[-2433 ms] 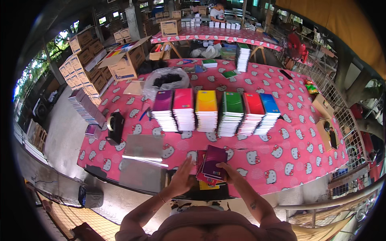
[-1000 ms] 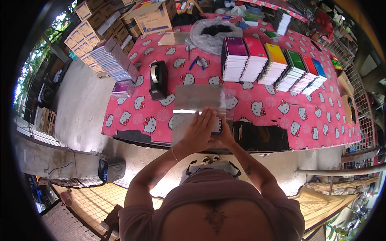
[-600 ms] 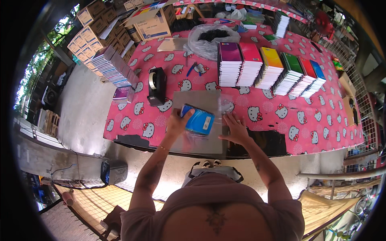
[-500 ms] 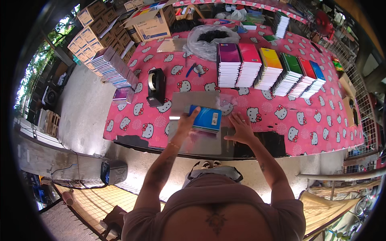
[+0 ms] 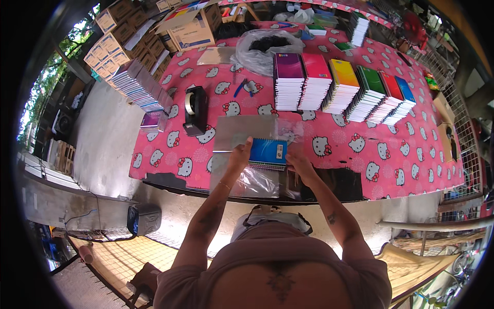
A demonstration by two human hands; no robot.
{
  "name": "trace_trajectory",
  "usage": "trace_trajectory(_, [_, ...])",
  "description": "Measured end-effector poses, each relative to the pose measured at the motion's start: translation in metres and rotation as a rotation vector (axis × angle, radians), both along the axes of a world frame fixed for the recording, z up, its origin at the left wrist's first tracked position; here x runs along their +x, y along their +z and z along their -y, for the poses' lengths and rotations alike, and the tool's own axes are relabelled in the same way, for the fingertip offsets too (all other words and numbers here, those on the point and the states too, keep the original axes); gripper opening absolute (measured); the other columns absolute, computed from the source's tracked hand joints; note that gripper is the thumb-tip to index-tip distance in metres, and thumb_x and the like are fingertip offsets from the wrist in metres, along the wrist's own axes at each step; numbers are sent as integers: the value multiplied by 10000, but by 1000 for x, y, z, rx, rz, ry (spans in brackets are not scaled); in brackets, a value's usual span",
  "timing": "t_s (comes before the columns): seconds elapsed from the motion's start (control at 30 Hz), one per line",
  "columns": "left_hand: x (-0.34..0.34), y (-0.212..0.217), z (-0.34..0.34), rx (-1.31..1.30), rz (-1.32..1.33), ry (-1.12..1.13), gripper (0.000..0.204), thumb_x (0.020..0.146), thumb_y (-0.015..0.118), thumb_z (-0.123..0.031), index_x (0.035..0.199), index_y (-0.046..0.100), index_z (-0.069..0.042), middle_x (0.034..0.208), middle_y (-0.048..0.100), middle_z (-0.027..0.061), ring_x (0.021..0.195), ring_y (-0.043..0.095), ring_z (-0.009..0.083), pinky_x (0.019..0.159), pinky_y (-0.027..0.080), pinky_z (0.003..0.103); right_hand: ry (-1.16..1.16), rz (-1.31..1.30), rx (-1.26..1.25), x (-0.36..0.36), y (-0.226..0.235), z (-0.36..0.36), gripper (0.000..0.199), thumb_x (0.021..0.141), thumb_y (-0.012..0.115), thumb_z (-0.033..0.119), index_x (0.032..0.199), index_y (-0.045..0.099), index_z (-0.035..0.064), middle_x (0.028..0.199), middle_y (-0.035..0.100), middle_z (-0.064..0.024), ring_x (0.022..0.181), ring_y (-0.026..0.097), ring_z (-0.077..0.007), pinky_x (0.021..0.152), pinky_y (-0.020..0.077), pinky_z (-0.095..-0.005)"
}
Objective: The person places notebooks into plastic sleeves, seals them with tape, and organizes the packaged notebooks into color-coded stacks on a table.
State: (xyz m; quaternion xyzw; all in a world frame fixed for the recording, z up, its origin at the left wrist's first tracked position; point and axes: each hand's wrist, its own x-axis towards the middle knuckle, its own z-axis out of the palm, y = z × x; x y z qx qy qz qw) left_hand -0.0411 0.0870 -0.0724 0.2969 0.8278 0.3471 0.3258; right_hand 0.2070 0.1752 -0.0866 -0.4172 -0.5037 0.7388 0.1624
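A small stack of spiral notebooks (image 5: 269, 151), blue cover on top and wire binding along the edges, is held flat over a grey board (image 5: 242, 123) at the table's near side. My left hand (image 5: 240, 156) grips the stack's left end, thumb on the blue cover. At the opposite end, my right hand (image 5: 301, 166) has its fingers closed against the right edge; its fingertips are partly hidden. Clear plastic film (image 5: 262, 180) lies wrinkled and shiny just below the stack, and more of it shows by the far right corner.
Tall notebook stacks in several colours, including a purple one (image 5: 289, 82), stand behind to the right. A black tape dispenser (image 5: 196, 112), blue-handled pliers (image 5: 240, 88) and a plastic bag (image 5: 244, 59) lie farther back. Wrapped notebooks (image 5: 141, 87) rise at the left edge, near cardboard boxes (image 5: 193, 33).
My right hand has come off the table and closed in on the stack's right end. The notebooks have shifted slightly right and turned level. Clear film now shows brightly below them.
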Motion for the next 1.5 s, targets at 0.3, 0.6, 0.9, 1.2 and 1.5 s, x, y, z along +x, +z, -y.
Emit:
trace_trajectory(0.3, [-11,-29,19,240,378,15,773,931,498,-691,1057,668,52,909,707,134,806,680,189,689,529,286,-78,73,111,1,4,10,434,979,628,313,1319,583,47,1176,651,-35,1099,601,-156,925,469,-340])
trace_trajectory(0.6, [-27,-10,118,369,-114,-706,281,872,735,-330,914,643,-67,851,679,101,717,645,275,728,522,380,453,250,904,51,5,73,201,891,729,167,1082,690,117,876,690,-79,806,675,-210,762,538,-348])
trace_trajectory(0.9, [-34,18,101,422,-191,-993,126,911,657,-243,950,692,-128,801,671,71,780,642,306,746,514,423,386,363,978,38,13,78,159,894,710,230,1013,698,125,901,677,-75,812,682,-286,714,523,-397])
trace_trajectory(1.2, [-36,-5,93,617,-570,-877,300,876,690,-278,1119,639,-110,901,653,101,837,616,321,788,484,467,184,350,985,28,26,71,173,850,728,238,943,686,98,889,651,-104,765,674,-286,678,526,-414])
trace_trajectory(1.5, [-56,10,20,243,400,-320,292,873,698,-145,1112,635,11,969,691,147,869,688,223,756,560,324,-74,598,1617,-38,37,100,486,833,702,274,1275,574,119,1341,518,-105,1238,494,-309,1024,379,-536])
